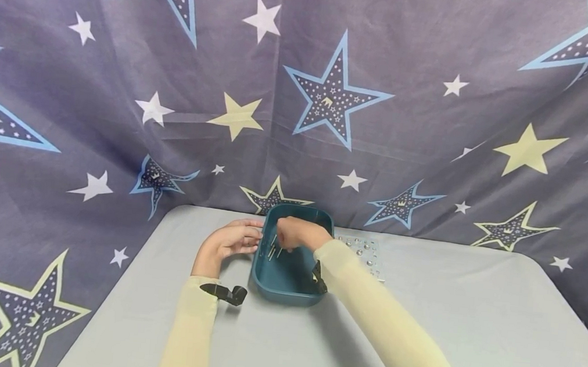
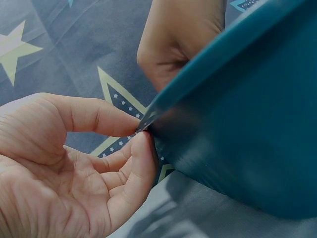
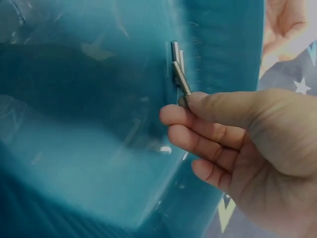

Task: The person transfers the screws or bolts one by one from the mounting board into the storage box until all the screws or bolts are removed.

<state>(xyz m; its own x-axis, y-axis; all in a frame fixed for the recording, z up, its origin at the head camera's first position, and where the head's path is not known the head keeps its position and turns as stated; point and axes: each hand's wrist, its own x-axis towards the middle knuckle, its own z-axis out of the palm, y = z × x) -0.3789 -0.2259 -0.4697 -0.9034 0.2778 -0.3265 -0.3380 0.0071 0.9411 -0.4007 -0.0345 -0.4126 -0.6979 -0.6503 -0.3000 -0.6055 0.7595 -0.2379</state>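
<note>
A deep teal plastic bin (image 1: 288, 298) stands on the table near the back curtain. My left hand (image 1: 233, 239) is at its left side; in the left wrist view, thumb and fingertip pinch the edge of the bin (image 2: 237, 119). My right hand (image 1: 300, 233) reaches down inside the bin. Its thumb and forefinger pinch a threaded metal screw (image 3: 181, 78) by the head end, as the right wrist view shows. Close behind that screw, other metal screws (image 3: 175, 48) lie along the bin's wall. From above, several thin screws (image 1: 271, 254) show beside the right hand.
Just right of the bin lies a metal plate (image 1: 376, 253) dotted with round silvery pieces, partly covered by the right sleeve (image 1: 364, 277). The pale tabletop (image 1: 471, 315) extends to both sides. A star-patterned curtain (image 1: 412, 147) hangs directly behind the table.
</note>
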